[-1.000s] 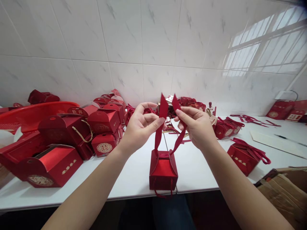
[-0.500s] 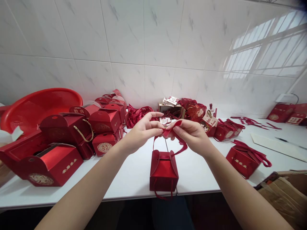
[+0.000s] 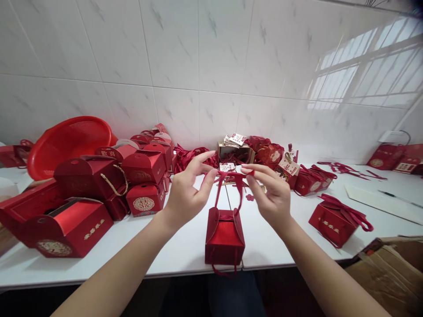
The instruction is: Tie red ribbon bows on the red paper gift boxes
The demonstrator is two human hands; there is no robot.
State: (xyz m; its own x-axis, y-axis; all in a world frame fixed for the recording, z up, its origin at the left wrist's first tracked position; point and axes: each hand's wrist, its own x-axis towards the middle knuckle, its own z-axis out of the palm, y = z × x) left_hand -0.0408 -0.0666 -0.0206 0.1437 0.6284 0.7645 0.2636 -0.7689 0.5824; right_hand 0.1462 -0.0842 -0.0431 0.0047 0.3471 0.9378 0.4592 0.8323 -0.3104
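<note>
A small red gift box (image 3: pixel 225 240) stands upright at the table's front edge. From holes in its top flaps a dark red ribbon (image 3: pixel 219 191) rises in two strands to my hands. My left hand (image 3: pixel 191 187) pinches one end of the ribbon between thumb and finger. On the other side my right hand (image 3: pixel 269 189) pinches the other end, so the ribbon runs level between the two hands above the box. A loose cord hangs at the box's lower front.
Several red boxes (image 3: pixel 145 167) are stacked at left before a red plastic basin (image 3: pixel 71 145). Ribbons (image 3: pixel 194 157) and a small box of cards (image 3: pixel 236 152) lie along the wall. One ribbon-tied box (image 3: pixel 333 222) sits at right, near a brown paper bag (image 3: pixel 386 268) and a pen (image 3: pixel 399 198).
My hands have moved apart from close together, drawing the ribbon out level between them. The gift box stays in nearly the same place. At far left, the basin has shifted to the right.
</note>
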